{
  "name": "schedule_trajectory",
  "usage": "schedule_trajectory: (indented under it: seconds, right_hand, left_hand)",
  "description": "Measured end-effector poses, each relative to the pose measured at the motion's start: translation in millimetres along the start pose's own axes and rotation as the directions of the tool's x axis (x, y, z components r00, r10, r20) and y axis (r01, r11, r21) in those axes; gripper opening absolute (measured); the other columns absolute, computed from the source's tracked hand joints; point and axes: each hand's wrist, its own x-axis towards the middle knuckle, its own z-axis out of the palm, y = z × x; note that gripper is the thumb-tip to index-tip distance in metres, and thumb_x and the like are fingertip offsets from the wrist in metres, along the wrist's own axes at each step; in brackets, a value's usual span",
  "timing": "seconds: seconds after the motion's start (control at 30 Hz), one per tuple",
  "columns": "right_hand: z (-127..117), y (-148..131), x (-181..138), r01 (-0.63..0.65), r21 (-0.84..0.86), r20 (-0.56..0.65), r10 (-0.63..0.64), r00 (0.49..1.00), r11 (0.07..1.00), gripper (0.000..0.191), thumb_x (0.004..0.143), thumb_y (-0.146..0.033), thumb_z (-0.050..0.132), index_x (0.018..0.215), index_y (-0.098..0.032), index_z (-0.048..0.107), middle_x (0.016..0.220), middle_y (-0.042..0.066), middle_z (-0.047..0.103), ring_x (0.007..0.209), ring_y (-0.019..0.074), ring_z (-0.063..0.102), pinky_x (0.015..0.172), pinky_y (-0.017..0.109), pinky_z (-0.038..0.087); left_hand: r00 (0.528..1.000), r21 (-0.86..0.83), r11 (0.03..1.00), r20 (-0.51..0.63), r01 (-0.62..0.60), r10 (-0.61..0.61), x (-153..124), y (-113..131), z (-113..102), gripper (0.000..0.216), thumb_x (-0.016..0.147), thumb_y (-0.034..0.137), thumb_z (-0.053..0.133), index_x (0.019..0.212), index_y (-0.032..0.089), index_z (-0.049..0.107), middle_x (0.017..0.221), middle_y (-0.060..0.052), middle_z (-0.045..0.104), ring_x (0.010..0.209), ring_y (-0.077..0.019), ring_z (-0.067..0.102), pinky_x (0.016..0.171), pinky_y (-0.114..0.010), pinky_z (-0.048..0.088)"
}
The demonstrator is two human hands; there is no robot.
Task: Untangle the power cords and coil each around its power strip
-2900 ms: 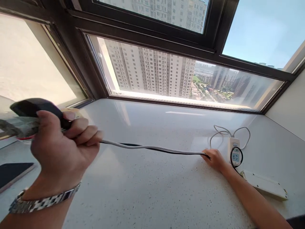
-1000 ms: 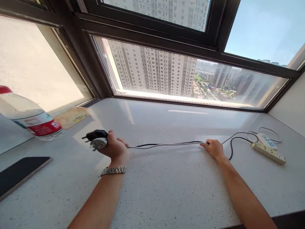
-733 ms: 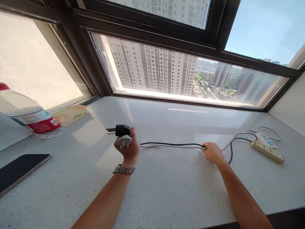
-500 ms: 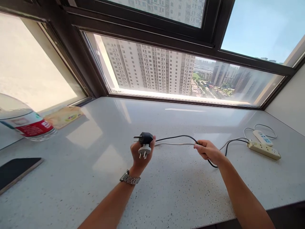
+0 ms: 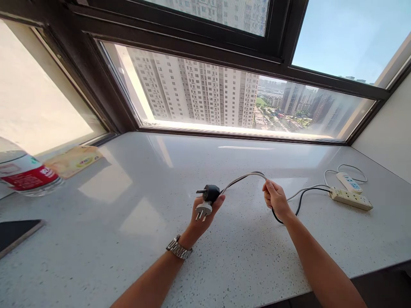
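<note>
My left hand [image 5: 205, 214], with a metal watch [image 5: 179, 247] on its wrist, is closed round two plugs. The black plug [image 5: 211, 193] sits above the white plug [image 5: 203, 209], and the prongs of both point left and down. Two cords [image 5: 245, 175], one black and one pale grey, arch side by side from the plugs to my right hand [image 5: 276, 198]. That hand is closed round both cords. Beyond it they run on to the right, the black one looping low, toward the cream power strip [image 5: 350, 198]. A white power strip [image 5: 349, 183] lies just behind it.
At the left of the speckled white counter [image 5: 224, 265] stands a large clear bottle [image 5: 30, 175] with a red and white label. A yellowish packet [image 5: 75, 160] lies behind it. A dark flat object [image 5: 19, 233] lies nearer. Dark-framed windows [image 5: 199, 134] border the back.
My left hand has moved right, toward my right hand, with the plugs. The cords between the hands now bow upward and run close together. The view has shifted slightly.
</note>
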Motion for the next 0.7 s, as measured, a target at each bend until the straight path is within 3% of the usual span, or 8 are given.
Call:
schedule_trajectory:
  seconds: [0.1,0.2,0.37,0.53,0.7]
  right_hand:
    - [5,5,-2,0.018,-0.062,0.102,-0.012,0.995,0.998,0.055,0.076,-0.075,0.047,0.068,-0.021,0.044,0.048,-0.010,0.025,0.038,0.0051,0.017,0.036,0.020,0.018]
    - [19,13,-9,0.116,-0.207,0.187,-0.077,0.979,0.971,0.054,0.084,-0.072,0.036,0.070,-0.021,0.045,0.050,-0.008,0.029,0.042,0.0077,0.024,0.041,0.022,0.023]
    - [42,19,-20,0.334,-0.541,0.364,-0.143,0.920,0.772,0.047,0.096,-0.052,0.026,0.075,-0.019,0.051,0.063,0.000,0.050,0.057,0.0119,0.044,0.056,0.024,0.032]
    - [57,21,-19,0.427,-0.706,0.497,-0.034,0.867,0.565,0.033,0.095,-0.034,0.032,0.074,-0.018,0.052,0.067,0.002,0.054,0.060,0.0134,0.045,0.056,0.025,0.027]
    - [55,23,-14,0.413,-0.716,0.529,0.051,0.847,0.563,0.032,0.092,-0.037,0.044,0.067,-0.019,0.048,0.059,-0.003,0.045,0.055,0.0102,0.037,0.054,0.024,0.022]
  left_hand:
    - [0.998,-0.021,0.999,0.062,0.033,-0.032,0,3,0,0.041,0.072,0.044,0.062,0.050,0.020,0.039,0.045,0.004,0.033,0.044,-0.0095,0.031,0.043,-0.025,0.029]
    - [0.994,0.034,0.999,0.109,0.000,-0.004,-3,10,12,0.043,0.071,0.043,0.064,0.046,0.018,0.039,0.042,0.004,0.034,0.042,-0.0086,0.032,0.042,-0.024,0.028]
    - [0.991,-0.068,0.998,0.136,0.000,0.010,-7,18,29,0.035,0.070,0.043,0.066,0.050,0.018,0.050,0.046,0.001,0.049,0.047,-0.0131,0.048,0.048,-0.025,0.041]
    - [0.991,-0.107,0.991,0.113,0.085,-0.072,-10,21,30,0.030,0.074,0.040,0.064,0.054,0.018,0.056,0.049,-0.001,0.054,0.052,-0.0150,0.055,0.054,-0.027,0.048]
    - [0.993,-0.125,0.986,0.025,0.115,-0.112,-7,18,29,0.032,0.070,0.037,0.067,0.048,0.018,0.054,0.049,-0.002,0.055,0.049,-0.0138,0.054,0.053,-0.027,0.047]
